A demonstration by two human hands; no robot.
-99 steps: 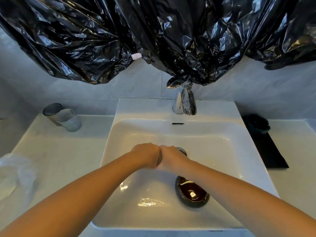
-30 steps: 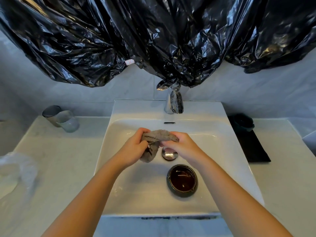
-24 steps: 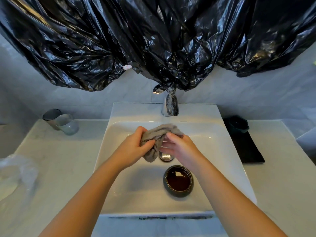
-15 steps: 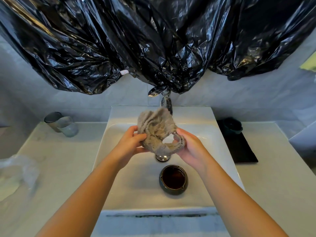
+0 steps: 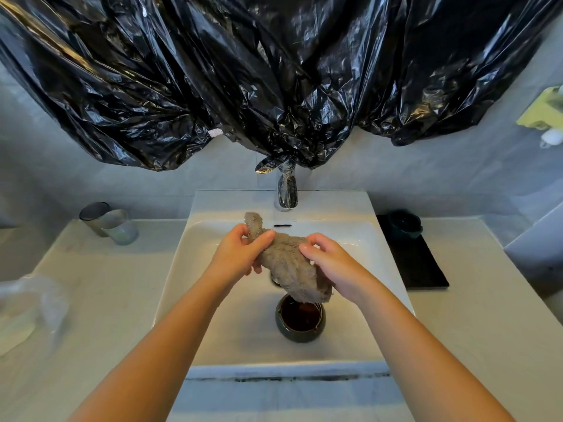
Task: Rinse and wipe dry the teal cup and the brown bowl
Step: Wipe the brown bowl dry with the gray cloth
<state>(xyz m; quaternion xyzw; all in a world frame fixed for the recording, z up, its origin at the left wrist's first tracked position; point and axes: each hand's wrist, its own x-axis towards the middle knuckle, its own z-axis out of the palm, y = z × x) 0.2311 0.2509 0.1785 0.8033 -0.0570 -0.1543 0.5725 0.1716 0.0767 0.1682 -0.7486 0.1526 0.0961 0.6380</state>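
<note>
A grey-brown cloth [image 5: 286,263] hangs over the white sink [image 5: 213,300], held by both hands. My left hand [image 5: 237,257] pinches its upper end between thumb and fingers. My right hand [image 5: 332,266] curls round its lower right part. Below the cloth the brown bowl [image 5: 300,318] stands upright in the basin, dark liquid or glaze showing inside. The teal cup [image 5: 404,225] sits on a black mat [image 5: 420,266] on the counter to the right of the sink.
The chrome tap [image 5: 286,190] rises behind the basin under crumpled black plastic sheeting [image 5: 274,71]. Two glass tumblers [image 5: 106,222] lie at the back left of the counter. A clear plastic bag [image 5: 27,309] is at the left edge.
The cloth went from a wrung ball between my fists to spread upward, and now stretches down and right between my hands, its lower end over the bowl. The view has tilted up slightly.
</note>
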